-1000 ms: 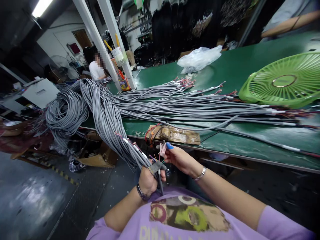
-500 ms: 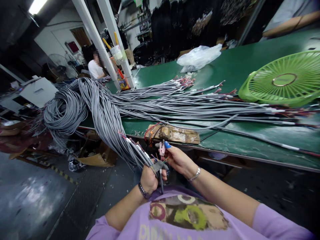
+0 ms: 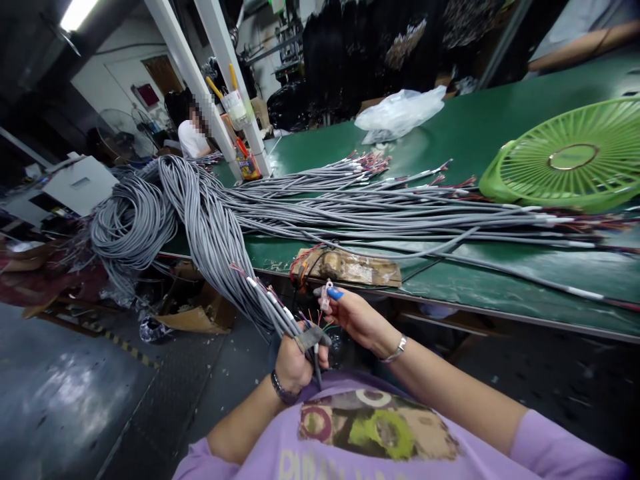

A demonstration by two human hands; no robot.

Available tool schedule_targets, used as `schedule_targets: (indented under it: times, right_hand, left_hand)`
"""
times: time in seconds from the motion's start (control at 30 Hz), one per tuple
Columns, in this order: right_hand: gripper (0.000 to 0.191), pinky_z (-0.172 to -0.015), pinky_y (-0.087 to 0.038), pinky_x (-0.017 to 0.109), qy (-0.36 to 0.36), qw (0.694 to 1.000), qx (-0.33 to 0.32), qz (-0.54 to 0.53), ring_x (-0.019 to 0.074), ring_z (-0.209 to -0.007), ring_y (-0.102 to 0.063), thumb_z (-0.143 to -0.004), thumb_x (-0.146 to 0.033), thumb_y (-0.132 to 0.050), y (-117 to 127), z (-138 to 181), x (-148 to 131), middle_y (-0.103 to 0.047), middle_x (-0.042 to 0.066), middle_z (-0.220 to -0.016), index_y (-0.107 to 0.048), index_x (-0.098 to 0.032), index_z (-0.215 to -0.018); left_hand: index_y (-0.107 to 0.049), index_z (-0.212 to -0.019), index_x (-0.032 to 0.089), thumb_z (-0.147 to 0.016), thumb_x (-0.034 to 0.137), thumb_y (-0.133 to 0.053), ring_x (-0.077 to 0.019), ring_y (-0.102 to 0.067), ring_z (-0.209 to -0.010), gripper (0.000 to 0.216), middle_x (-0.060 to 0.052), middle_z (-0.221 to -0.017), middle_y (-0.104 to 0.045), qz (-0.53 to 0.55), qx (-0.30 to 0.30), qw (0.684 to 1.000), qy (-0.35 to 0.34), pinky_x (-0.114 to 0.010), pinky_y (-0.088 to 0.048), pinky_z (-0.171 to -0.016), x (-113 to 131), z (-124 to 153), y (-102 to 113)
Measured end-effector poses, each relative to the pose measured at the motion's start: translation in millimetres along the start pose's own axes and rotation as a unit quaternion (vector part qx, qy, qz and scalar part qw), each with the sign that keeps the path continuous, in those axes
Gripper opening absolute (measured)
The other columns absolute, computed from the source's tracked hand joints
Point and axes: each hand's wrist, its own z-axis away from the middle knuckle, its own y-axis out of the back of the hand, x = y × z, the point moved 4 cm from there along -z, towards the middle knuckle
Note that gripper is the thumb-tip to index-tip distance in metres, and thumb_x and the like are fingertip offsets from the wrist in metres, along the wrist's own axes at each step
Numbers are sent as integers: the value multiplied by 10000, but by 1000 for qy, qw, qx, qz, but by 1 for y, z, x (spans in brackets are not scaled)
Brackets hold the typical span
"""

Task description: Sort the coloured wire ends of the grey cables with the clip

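Observation:
My left hand (image 3: 293,365) is closed around the ends of several grey cables (image 3: 274,312), just in front of my body. A dark grey wrap (image 3: 311,337) covers its thumb. Thin coloured wires (image 3: 320,320) fan out above that thumb from a stripped cable end. To the right, my right hand (image 3: 359,321) pinches a small pale pink plastic piece (image 3: 325,297) between thumb and finger; its exact kind is unclear. A blue cover (image 3: 335,293) is on one fingertip. The pink piece is just above the wire tips, apart from them.
A thick run of grey cables (image 3: 350,217) lies along the green table (image 3: 310,143). A wooden block (image 3: 370,268) sits at its near edge. A green fan (image 3: 573,157), a plastic bag (image 3: 400,113) and white posts (image 3: 227,80) stand farther off. Co-workers sit at far left and right.
My left hand has shifted slightly left with its cables. The pink piece has risen a little in my right hand, and the gap between it and the wires has widened.

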Motion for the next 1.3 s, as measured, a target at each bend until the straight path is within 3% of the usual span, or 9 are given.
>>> schedule_targets:
  times: [0.27, 0.83, 1.1, 1.3]
  right_hand:
    - [273, -536, -458, 217, -35, 998, 12, -56, 107, -596, -539, -714, -426, -700, 5, -8, 5, -620, 15, -706, -649, -169, -795]
    - [283, -552, -395, 247, -2, 997, 16, -80, 113, -576, -494, -636, -409, -763, 2, -12, 7, -609, 2, -660, -653, -172, -743]
    - [290, -591, -450, 238, -60, 995, 2, -83, 128, -669, -570, -740, -469, -658, 10, -1, 9, -625, 24, -740, -603, -185, -735]
    - [329, -515, -433, 217, -106, 989, -85, 50, 93, -565, -518, -697, -436, -713, 10, 25, 12, -605, 18, -706, -630, -150, -837]
  left_hand:
    - [-546, -610, 142, -633, 351, -685, -97, -428, -273, 252, 14, -364, -505, 51, -85, 992, 83, -196, -292, -302, -3, -14, -3]
    - [-518, -578, 160, -555, 346, -691, -83, -380, -284, 256, 22, -341, -473, 57, -30, 991, 116, -197, -241, -321, -8, -21, -4]
    - [-505, -601, 161, -586, 409, -709, -78, -383, -274, 322, 21, -352, -497, 10, -10, 997, 74, -193, -261, -311, -8, -9, -3]
    - [-570, -645, 142, -638, 442, -708, -85, -438, -314, 330, 13, -409, -541, -42, 2, 999, -3, -198, -352, -338, -12, 0, 3]
